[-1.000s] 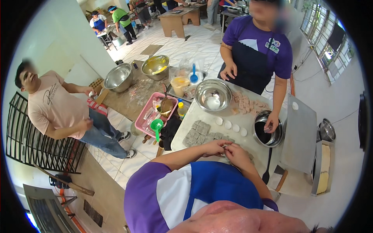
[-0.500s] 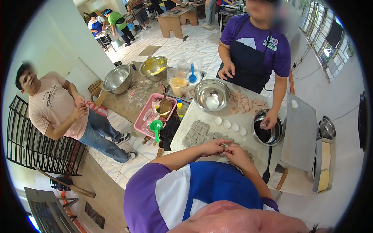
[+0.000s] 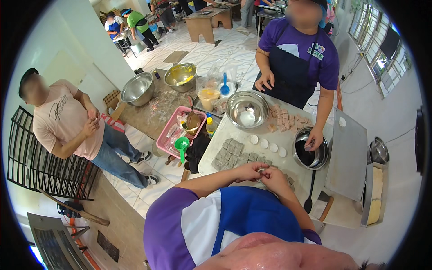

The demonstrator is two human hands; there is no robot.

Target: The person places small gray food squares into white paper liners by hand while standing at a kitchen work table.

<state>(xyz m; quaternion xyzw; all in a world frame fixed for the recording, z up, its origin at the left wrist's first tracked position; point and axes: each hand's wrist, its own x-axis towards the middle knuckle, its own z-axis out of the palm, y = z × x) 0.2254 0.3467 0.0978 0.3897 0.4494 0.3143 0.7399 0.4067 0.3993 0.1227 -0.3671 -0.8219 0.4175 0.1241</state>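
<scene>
My left hand and my right hand meet at the table's near edge, fingers closed around a small pale round piece. The fingers cover most of it, so its kind is unclear. Just beyond my hands lie several grey dough-like pieces, cut into blocks and bunched together. A short row of small white round cups stands past them. Across the table a co-worker's hand holds a small lump over a steel bowl with something dark inside.
Pinkish-brown cut pieces lie by a large steel bowl. At left are a pink basket and a green scoop. A black spatula, a wooden-handled scraper and a metal tray are at right. Another person stands left.
My hands stay together at nearly the same spot, with only slight finger movement. The co-worker's hand stays over the dark-filled bowl. The whole view has shifted slightly.
</scene>
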